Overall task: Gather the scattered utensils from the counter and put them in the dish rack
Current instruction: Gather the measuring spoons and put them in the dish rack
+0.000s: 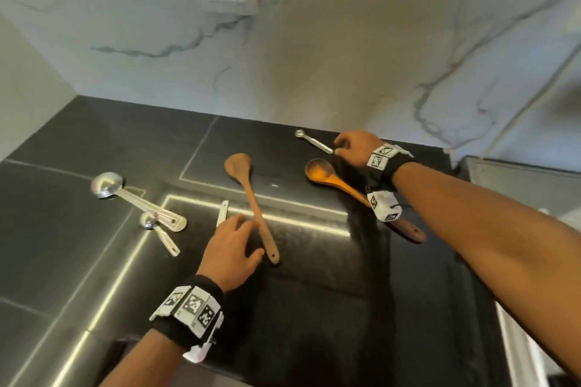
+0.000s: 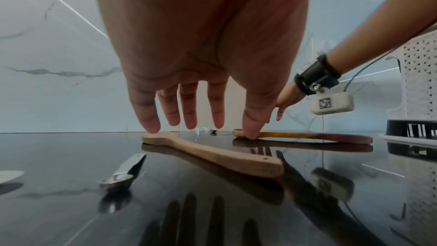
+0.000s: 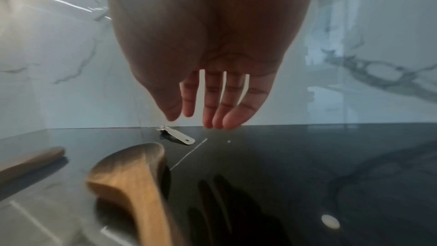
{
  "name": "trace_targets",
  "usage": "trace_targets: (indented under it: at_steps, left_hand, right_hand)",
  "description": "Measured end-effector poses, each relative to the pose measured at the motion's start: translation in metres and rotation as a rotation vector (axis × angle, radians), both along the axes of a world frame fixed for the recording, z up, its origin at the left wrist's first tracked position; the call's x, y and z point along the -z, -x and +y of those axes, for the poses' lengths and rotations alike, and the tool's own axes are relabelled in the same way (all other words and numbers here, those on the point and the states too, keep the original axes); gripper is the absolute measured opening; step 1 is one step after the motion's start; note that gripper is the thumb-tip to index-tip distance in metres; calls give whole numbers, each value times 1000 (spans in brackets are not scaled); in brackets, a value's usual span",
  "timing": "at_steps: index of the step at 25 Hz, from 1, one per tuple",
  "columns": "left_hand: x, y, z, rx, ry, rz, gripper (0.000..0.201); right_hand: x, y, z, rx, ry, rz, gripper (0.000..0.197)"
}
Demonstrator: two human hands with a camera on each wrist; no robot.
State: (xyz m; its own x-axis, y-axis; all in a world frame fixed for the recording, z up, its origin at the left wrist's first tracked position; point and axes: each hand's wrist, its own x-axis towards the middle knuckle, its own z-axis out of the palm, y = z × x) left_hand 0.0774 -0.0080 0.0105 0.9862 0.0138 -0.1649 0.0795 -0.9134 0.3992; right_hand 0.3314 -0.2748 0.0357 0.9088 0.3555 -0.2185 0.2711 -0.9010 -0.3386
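Head view, left hand: the left hand (image 1: 231, 248) is held palm down over the glossy black stone counter (image 1: 314, 292), fingers spread and nearly straight, nothing gripped; it sits at the handle of the flat brown wooden spatula (image 1: 251, 201), and whether skin meets wood cannot be told.
Left wrist view, left hand: the fingers (image 2: 189, 111) are seen pointing down with gaps between them; the tips hang above the counter, in front of the spatula's blade.
Head view, right hand: the right hand (image 1: 355, 146) is loosely curled, nothing enclosed; its fingertips are just beside the handle end of the small steel measuring spoon (image 1: 312, 141) near the back wall.
Right wrist view, right hand: the fingers (image 3: 212, 104) hang relaxed and slightly parted above the counter, apart from the small spoon.
Wooden utensils, count: two are lying flat, the spatula and the orange-brown wooden spoon with a deep bowl (image 1: 327, 174), whose handle passes under the right wrist.
Steel measuring spoons, count: three are seen whole, namely the small one, the large round-bowled steel measuring spoon (image 1: 125, 195) at the left, and the medium steel measuring spoon (image 1: 158, 231) crossing its handle end.
Further steel piece: one narrow flat steel handle (image 1: 222, 213) shows beyond the left hand, its bowl hidden.
Dish rack: the white perforated plastic dish rack on a dark base (image 2: 418, 100) is seen at the right edge of the left wrist view, well apart from the utensils.
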Motion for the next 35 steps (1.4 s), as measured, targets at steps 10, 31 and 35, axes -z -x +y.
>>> trace_targets:
  at_steps: [10,31,35]
  left_hand:
    - [17,0,15,104,-34,128,57]
    - [-34,86,23,-1028,1388,-273,16]
    - [-35,104,55,-1085,1341,-328,14]
  right_hand:
    - [41,-77,64,-1,95,107,19]
    - [7,205,177,-543,-564,430,13]
    - [11,173,190,-646,-291,117,23]
